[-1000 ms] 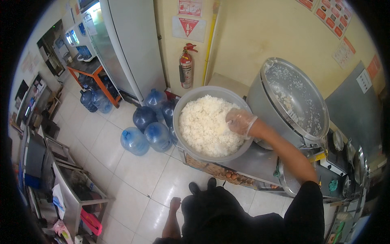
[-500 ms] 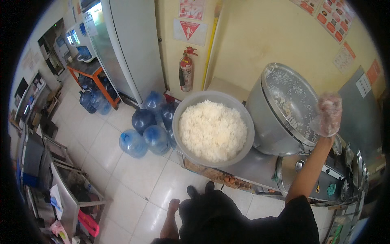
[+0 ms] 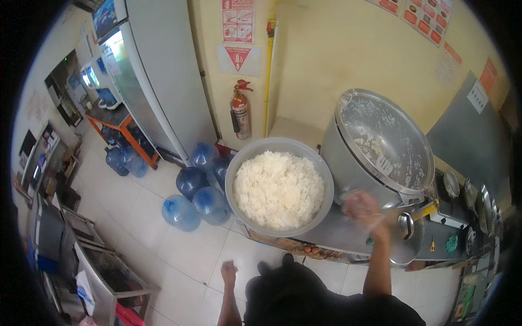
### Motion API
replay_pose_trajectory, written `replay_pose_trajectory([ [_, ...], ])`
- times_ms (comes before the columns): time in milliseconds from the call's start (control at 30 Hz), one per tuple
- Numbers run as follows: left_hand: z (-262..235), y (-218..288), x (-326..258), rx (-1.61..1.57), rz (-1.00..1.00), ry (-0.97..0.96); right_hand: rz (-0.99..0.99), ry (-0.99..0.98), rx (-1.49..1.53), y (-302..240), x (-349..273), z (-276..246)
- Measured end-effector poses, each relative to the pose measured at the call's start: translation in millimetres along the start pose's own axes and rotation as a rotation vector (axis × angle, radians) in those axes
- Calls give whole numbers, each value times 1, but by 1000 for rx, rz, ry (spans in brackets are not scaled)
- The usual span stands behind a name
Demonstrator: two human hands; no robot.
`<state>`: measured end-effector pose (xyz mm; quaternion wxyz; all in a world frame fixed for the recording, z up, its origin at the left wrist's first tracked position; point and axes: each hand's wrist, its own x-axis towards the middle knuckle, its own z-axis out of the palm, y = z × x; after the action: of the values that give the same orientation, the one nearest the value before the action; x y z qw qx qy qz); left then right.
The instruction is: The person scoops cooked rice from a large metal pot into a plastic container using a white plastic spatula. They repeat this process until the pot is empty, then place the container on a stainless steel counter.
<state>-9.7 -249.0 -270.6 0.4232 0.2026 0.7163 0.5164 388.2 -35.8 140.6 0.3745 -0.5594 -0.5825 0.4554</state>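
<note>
My right hand (image 3: 363,209), in a clear plastic glove, is over the counter, between a grey tub (image 3: 239,220) and a large tilted metal pot (image 3: 348,157). Motion smears its fingers. Cooked white rice (image 3: 278,190) fills the tub in a heap. Rice grains cling to the inside of the pot, where a slotted spatula head (image 3: 384,165) lies. My left hand (image 3: 229,273) hangs low over the floor, fingers curled and nothing visible in them.
A metal pan (image 3: 410,247) with a spoon (image 3: 405,225) and a yellow handle (image 3: 426,211) are right of my right arm. Blue water jugs (image 3: 191,202) stand on the floor beside the tub. A fire extinguisher (image 3: 240,115) hangs on the wall. Eggs (image 3: 311,250) sit below the counter edge.
My right hand has come from the pot's right rim down and left toward the tub. My left hand still hangs low. The whole view has shifted slightly.
</note>
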Motion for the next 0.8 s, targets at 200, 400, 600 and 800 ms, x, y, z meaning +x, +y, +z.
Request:
replay_pose_trajectory([
  [200, 50, 276, 78, -147, 506, -178, 151, 198, -734, 129, 62, 101],
  [400, 110, 400, 147, 570, 410, -343, 112, 3, -947, 123, 72, 110],
  [600, 121, 390, 157, 525, 495, -301, 179, 240, -191, 111, 68, 111],
  [800, 117, 388, 143, 395, 511, -299, 70, 279, -183, 95, 48, 104],
])
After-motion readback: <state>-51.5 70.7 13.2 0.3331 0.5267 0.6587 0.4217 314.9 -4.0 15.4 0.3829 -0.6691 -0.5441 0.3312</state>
